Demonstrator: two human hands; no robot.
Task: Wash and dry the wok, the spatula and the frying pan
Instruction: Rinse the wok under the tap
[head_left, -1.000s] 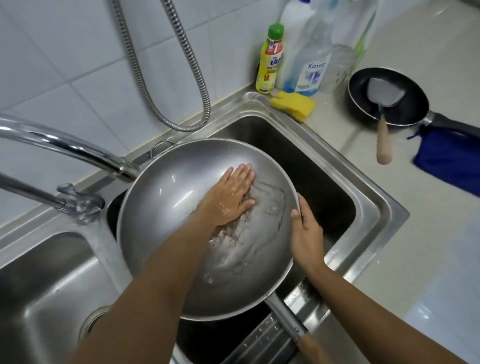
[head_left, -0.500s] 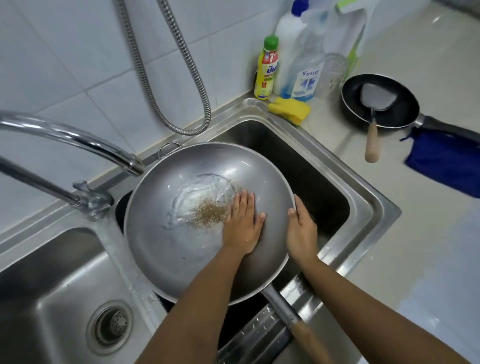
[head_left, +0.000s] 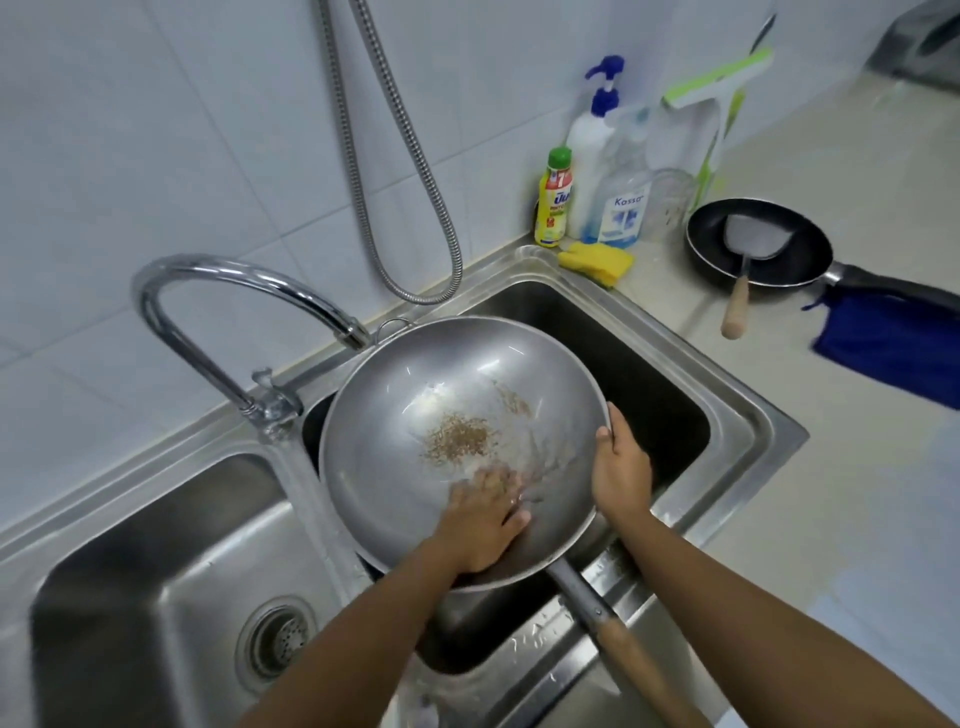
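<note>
Double steel sink (head_left: 769, 421): wok over its right basin.
Wok (head_left: 405, 395): tilted, wet, brown specks at centre.
Frying pan (head_left: 800, 260): black, on the counter right of the sink, beside a blue cloth (head_left: 893, 343).
Left hand (head_left: 480, 519): flat, fingers straight, pressing the wok's inside.
Right hand (head_left: 621, 475): gripping the wok's rim.
Spatula (head_left: 750, 241): lying in the frying pan, wooden handle past its rim.
Clear bottle (head_left: 621, 208): label reads "Kassa".

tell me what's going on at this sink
A person is washing the wok over the right sink basin. The right hand grips its rim, while the left hand lies flat inside, rubbing the wet surface near a brown patch of residue. The frying pan, with the spatula in it, sits on the counter by a blue cloth.
</note>
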